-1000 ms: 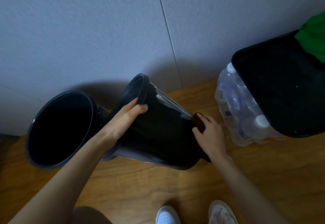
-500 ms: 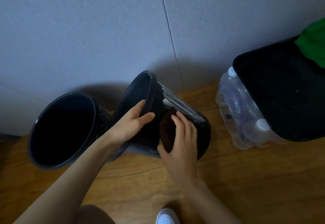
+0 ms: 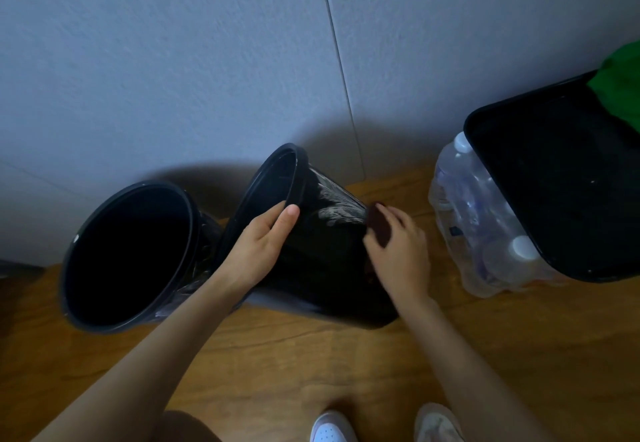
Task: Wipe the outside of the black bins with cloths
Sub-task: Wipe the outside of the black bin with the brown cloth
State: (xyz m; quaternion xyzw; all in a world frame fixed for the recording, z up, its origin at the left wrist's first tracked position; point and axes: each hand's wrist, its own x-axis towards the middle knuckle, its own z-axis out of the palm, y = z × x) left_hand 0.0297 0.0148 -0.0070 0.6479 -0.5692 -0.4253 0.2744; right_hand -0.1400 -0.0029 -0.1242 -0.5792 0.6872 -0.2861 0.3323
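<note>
A round black bin is tilted on the wooden floor, its mouth turned up and to the left. My left hand grips its rim, thumb on the outside and fingers inside. My right hand presses a dark brown cloth against the bin's right outer wall, near wet streaks. A second round black bin stands at the left, its mouth towards me. A large rectangular black bin is at the right.
A shrink-wrapped pack of water bottles stands between the tilted bin and the rectangular bin. A green cloth lies at the rectangular bin's far corner. A grey wall rises behind. My shoes are at the bottom edge.
My right hand has swept the cloth from the bin's front face back to its right side. The left hand has kept its hold on the rim.
</note>
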